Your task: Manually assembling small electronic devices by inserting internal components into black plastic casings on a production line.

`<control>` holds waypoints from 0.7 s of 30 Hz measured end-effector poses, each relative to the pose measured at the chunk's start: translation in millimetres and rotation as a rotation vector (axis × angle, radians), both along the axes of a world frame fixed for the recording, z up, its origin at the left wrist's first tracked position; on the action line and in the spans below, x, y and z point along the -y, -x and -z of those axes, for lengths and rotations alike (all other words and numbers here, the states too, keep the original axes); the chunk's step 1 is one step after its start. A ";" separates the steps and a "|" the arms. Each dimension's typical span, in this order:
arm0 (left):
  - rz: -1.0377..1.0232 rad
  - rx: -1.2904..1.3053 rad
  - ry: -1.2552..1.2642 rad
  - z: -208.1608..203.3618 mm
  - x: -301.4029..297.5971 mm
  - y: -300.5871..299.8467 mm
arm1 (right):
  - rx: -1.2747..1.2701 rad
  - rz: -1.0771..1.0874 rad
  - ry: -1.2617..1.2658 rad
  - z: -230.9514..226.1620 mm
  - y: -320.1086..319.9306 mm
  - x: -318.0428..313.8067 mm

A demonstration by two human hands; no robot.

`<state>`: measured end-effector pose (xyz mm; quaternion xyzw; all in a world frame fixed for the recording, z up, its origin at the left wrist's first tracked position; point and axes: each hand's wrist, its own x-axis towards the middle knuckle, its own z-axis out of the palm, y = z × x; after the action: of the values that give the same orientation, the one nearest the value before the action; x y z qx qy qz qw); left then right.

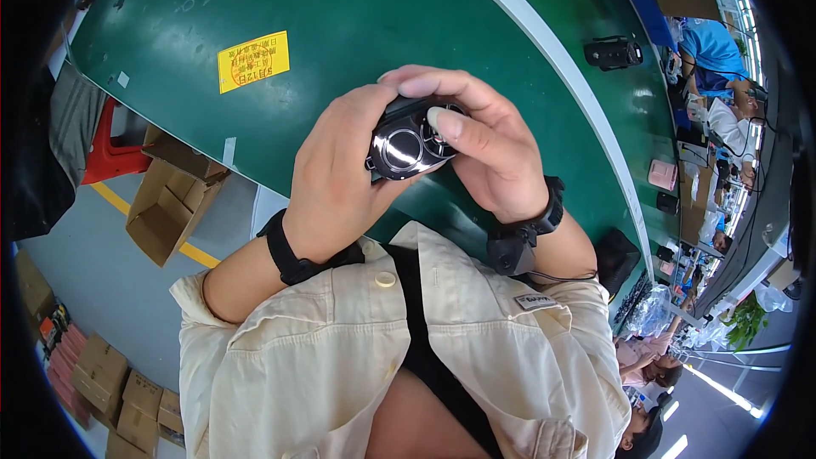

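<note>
Above the green table (331,25), I hold a small black device (400,150) between both hands. It has a glossy, rounded end with a bright ring on it; its exact kind I cannot tell. My left hand (333,168) wraps round its left side, fingers curled over the far side. My right hand (497,144) grips the other side, its thumb lying across the glossy end beside the ring. Most of the device's body is hidden behind my fingers. Dark straps circle both wrists, and a small black camera (512,249) sits on the right one.
A yellow paper label (254,62) lies on the table to the left. Beyond the white curved rail (544,38) stands a black cylindrical device (613,53). An opened cardboard box (172,208) and a red stool (112,149) are at the left. Several people work at the far right.
</note>
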<state>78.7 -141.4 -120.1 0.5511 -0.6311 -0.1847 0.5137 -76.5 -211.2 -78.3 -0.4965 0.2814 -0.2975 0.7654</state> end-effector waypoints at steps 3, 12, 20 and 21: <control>-0.006 -0.015 -0.016 0.3 -0.8 0.0 | -0.019 -0.029 -0.031 -0.4 -5.6 -1.9; -0.046 0.032 -0.008 1.2 -5.0 3.6 | 0.033 0.077 -0.064 3.0 -14.1 -14.5; 0.078 0.045 -0.033 -3.2 -9.6 0.0 | 0.216 0.020 -0.239 8.1 -7.3 -6.7; 0.079 0.071 -0.029 -1.2 -10.7 -1.6 | 0.196 0.010 -0.196 9.6 -7.5 -6.4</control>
<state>80.3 -130.7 -118.9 0.5393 -0.6674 -0.1942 0.4754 -69.0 -204.8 -87.9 -0.3866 0.2354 -0.3193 0.8326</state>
